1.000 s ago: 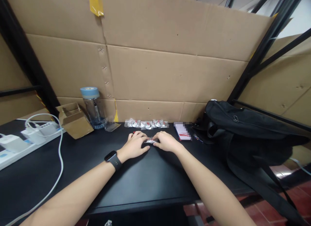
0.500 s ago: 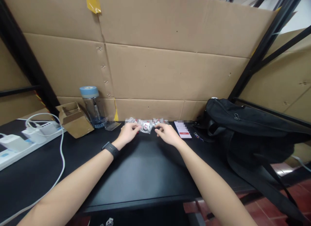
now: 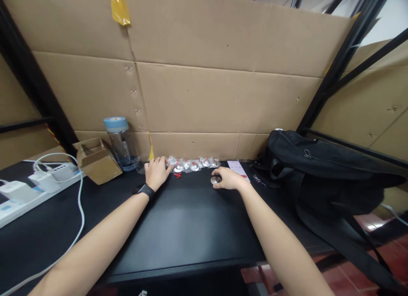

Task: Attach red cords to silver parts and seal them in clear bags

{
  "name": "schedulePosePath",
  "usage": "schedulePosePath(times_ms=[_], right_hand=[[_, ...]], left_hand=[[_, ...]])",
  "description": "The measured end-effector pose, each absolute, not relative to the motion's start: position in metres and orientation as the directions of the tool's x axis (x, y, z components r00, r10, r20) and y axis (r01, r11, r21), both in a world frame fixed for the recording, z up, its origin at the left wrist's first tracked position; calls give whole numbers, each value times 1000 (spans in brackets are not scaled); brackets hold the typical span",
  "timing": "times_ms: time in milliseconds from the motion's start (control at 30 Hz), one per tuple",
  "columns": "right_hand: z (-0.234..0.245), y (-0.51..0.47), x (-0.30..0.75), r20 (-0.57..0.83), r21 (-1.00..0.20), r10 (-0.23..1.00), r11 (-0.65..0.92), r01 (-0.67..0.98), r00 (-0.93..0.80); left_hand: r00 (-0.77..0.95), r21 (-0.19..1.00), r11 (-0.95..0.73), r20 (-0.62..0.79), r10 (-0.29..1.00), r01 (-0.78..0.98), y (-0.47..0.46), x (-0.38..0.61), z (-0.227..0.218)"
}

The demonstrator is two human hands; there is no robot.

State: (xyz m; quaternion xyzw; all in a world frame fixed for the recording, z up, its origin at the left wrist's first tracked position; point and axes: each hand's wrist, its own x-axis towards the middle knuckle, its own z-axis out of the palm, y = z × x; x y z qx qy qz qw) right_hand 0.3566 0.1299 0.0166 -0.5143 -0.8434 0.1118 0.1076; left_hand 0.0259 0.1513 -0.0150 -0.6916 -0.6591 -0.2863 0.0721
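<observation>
My right hand [image 3: 228,178] pinches a round, shiny silver disc [image 3: 215,181] at its edge, low over the black table or resting on it; I cannot tell which. Along the back of the table lies a row of clear plastic packets [image 3: 194,164] with silvery round pieces and red marks inside. At the left end of that row, my left hand [image 3: 157,173] has its fingers spread, palm down, thumb close to the packets. A small red piece [image 3: 177,175] lies just in front of the row.
A lidded bottle [image 3: 119,145], an opened cardboard box [image 3: 98,162] and a power strip with chargers [image 3: 47,181] stand on the left. Behind my right hand lies a phone [image 3: 236,167]. A black bag [image 3: 325,173] fills the right side. Cardboard [image 3: 197,96] walls the back.
My right hand has moved right and nearer, now with the silver disc. My left hand has shifted left and spread its fingers, uncovering packets and the red piece.
</observation>
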Motion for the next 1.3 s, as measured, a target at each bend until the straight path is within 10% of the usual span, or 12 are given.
schedulePosePath(times_ms=[200,1300], right_hand=[[16,131,356,50,-315,896,433,844,-441],[13,133,344,235,-339,811,585,736,-536]], left_hand=[[446,171,-550,416,792,817,145,21,-15],[399,395,-581,454,797,711,112,60,12]])
